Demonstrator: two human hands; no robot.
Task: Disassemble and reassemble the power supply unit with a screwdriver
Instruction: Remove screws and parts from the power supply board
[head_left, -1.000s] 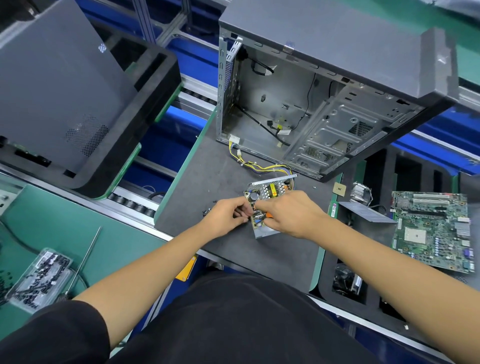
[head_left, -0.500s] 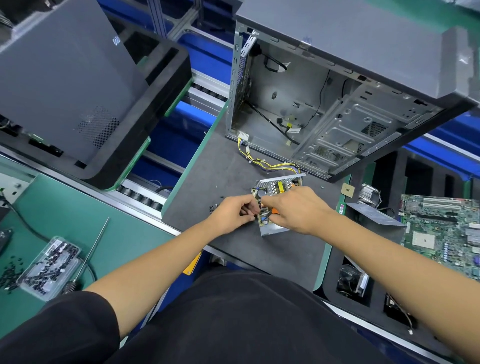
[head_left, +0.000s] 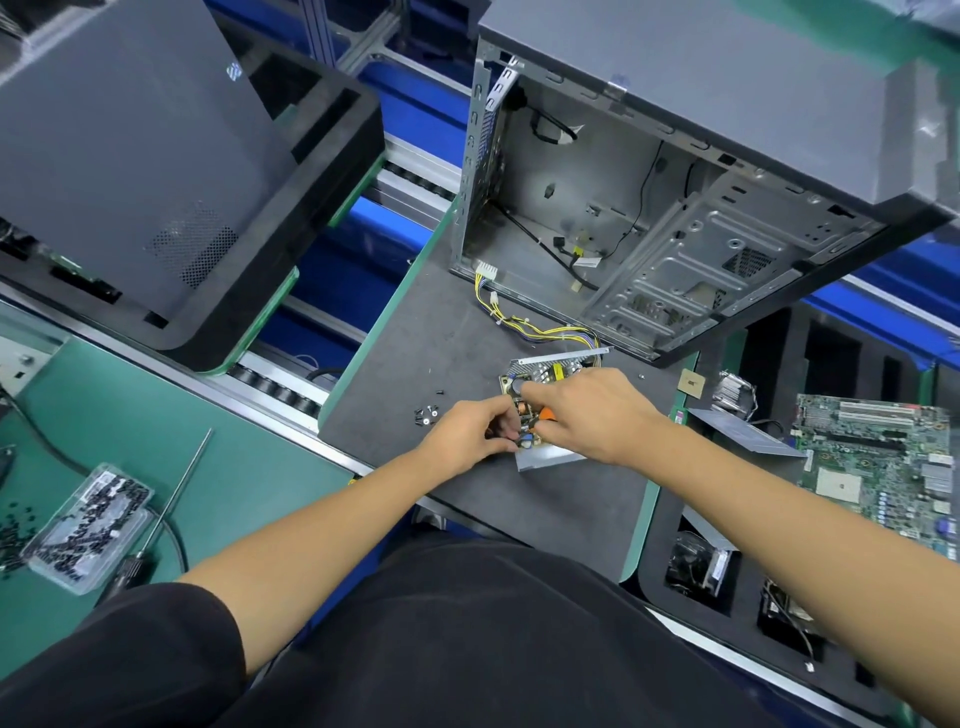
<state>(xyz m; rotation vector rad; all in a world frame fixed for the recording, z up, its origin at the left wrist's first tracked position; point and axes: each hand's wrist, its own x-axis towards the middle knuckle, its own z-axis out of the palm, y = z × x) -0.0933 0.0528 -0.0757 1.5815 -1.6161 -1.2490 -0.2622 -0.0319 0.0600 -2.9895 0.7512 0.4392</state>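
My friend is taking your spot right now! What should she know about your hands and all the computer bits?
Left hand: fingers curled at the near corner of the opened metal power supply unit on the grey mat.
Right hand: grips the orange-handled screwdriver over the unit's circuit board.
Small black screws lie loose left of the unit; its yellow wires trail toward the open grey computer case.
Done: cover off.
Left: finish the board, then reassemble.
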